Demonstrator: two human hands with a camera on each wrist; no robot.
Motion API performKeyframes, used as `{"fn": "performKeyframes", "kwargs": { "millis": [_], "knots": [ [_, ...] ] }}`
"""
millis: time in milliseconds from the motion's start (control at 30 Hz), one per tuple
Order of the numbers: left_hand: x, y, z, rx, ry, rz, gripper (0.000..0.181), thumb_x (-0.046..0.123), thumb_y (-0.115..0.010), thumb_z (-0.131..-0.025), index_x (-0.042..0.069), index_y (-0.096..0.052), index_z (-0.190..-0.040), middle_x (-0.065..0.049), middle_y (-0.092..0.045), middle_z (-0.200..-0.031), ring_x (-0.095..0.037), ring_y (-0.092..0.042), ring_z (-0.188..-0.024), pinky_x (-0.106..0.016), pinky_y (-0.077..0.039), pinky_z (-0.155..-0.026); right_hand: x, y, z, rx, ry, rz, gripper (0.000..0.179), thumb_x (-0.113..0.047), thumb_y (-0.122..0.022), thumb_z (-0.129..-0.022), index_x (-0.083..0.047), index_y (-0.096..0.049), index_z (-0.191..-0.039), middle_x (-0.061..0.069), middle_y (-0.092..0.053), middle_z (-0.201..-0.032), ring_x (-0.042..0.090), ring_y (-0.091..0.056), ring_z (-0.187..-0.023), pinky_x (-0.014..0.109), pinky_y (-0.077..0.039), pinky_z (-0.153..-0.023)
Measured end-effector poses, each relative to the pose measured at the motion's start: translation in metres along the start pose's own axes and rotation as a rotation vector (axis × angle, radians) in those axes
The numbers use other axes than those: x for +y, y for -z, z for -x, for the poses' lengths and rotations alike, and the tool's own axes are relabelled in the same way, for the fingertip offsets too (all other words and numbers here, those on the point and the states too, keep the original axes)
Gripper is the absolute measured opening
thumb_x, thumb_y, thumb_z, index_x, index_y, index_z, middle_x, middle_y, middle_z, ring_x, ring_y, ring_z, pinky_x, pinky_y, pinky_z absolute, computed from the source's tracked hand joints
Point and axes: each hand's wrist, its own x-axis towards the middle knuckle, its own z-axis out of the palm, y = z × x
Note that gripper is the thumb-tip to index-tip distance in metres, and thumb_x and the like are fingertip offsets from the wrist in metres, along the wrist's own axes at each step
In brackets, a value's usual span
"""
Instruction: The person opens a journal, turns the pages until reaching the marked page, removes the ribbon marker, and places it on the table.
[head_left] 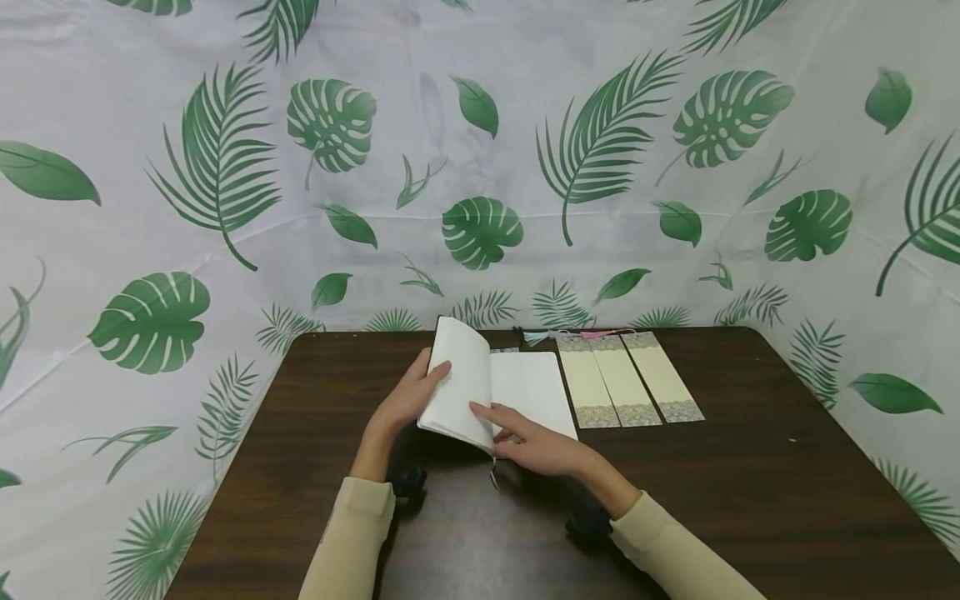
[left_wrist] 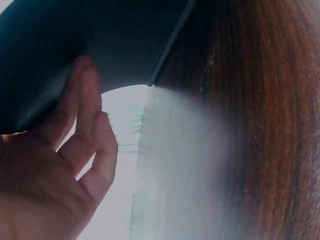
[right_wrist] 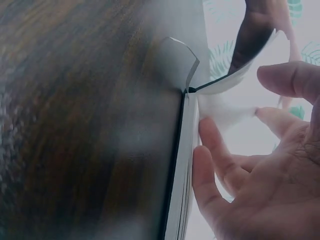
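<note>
An open notebook [head_left: 528, 383] with blank white pages lies at the middle of the table, its left part lifted and tilted. My left hand [head_left: 405, 398] grips that raised part, thumb on the page and fingers behind the dark cover [left_wrist: 120, 40]. From the right, my right hand [head_left: 542, 446] reaches over the lower edge near the fold. Its extended index fingertip touches the raised page; in the right wrist view, two fingers rest against the flat pages [right_wrist: 185, 165] and the thumb stands apart. A thin ribbon marker [right_wrist: 192, 65] hangs out at the spine.
Right of the notebook lie three cream bookmarks [head_left: 587, 387] with patterned ends. A light blue tassel [head_left: 536, 337] and a pink tassel [head_left: 600, 334] lie at their far ends. Dark wood table [head_left: 750, 500] surrounds them, and a leaf-print cloth [head_left: 420, 275] hangs behind.
</note>
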Motion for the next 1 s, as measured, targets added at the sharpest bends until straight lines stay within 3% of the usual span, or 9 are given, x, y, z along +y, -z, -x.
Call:
{"fn": "performKeyframes", "kwargs": {
  "millis": [133,267,467,533,700,867,1000],
  "knots": [
    [0.000,0.001,0.000,0.025,-0.015,-0.045,0.063,0.033,-0.043,-0.117,0.009,-0.021,-0.171,-0.025,-0.055,-0.144,-0.023,-0.068,-0.099,-0.036,-0.055,-0.089,-0.001,0.000,0.000,0.038,-0.028,0.004,0.074,-0.029,-0.057,-0.112,-0.034,-0.017,-0.174,0.013,-0.030,-0.173,0.029,-0.059,-0.135,0.044,-0.052,-0.103],
    [0.002,0.002,0.001,0.020,-0.008,-0.053,0.064,0.032,-0.043,-0.117,0.008,-0.019,-0.171,-0.025,-0.053,-0.144,-0.025,-0.067,-0.101,-0.038,-0.054,-0.090,0.002,0.003,-0.001,0.085,-0.038,-0.019,0.080,-0.029,-0.059,-0.112,-0.024,-0.010,-0.175,0.018,-0.033,-0.173,0.030,-0.063,-0.133,0.044,-0.054,-0.101],
    [0.001,0.002,0.001,0.002,0.006,-0.044,0.061,0.029,-0.040,-0.117,0.009,-0.018,-0.171,-0.025,-0.051,-0.143,-0.026,-0.065,-0.101,-0.037,-0.053,-0.089,0.004,0.004,-0.002,0.160,-0.026,-0.010,0.075,-0.027,-0.058,-0.113,-0.021,-0.014,-0.174,0.021,-0.044,-0.167,0.033,-0.063,-0.131,0.047,-0.055,-0.098],
    [0.002,0.002,0.001,0.003,0.004,-0.042,0.061,0.029,-0.040,-0.117,0.009,-0.018,-0.170,-0.025,-0.051,-0.143,-0.027,-0.065,-0.102,-0.037,-0.053,-0.090,0.004,0.003,-0.001,0.179,-0.033,0.017,0.075,-0.027,-0.058,-0.113,-0.020,-0.016,-0.174,0.020,-0.047,-0.165,0.036,-0.059,-0.138,0.052,-0.053,-0.104],
    [0.002,0.001,0.003,0.010,0.003,-0.037,0.061,0.031,-0.042,-0.117,0.012,-0.021,-0.171,-0.024,-0.052,-0.146,-0.028,-0.065,-0.104,-0.039,-0.053,-0.092,0.001,0.003,0.001,0.198,-0.065,0.255,0.072,-0.030,-0.062,-0.110,-0.013,-0.030,-0.171,0.015,-0.047,-0.168,0.036,-0.043,-0.157,0.059,-0.039,-0.123],
    [0.002,0.001,0.002,0.017,0.001,-0.049,0.062,0.033,-0.044,-0.117,0.012,-0.023,-0.171,-0.024,-0.053,-0.147,-0.028,-0.065,-0.105,-0.043,-0.052,-0.097,0.005,0.005,0.005,0.146,-0.061,0.557,0.066,-0.034,-0.066,-0.107,-0.011,-0.045,-0.165,0.015,-0.039,-0.173,0.037,-0.037,-0.160,0.057,-0.037,-0.125],
    [0.002,0.001,0.002,0.023,0.004,-0.053,0.063,0.034,-0.044,-0.117,0.012,-0.022,-0.171,-0.024,-0.052,-0.150,-0.028,-0.065,-0.108,-0.048,-0.051,-0.101,0.008,0.011,0.008,0.116,-0.072,0.663,0.072,-0.039,-0.070,-0.104,-0.012,-0.044,-0.166,0.016,-0.035,-0.174,0.039,-0.036,-0.161,0.057,-0.038,-0.124]
  ]
}}
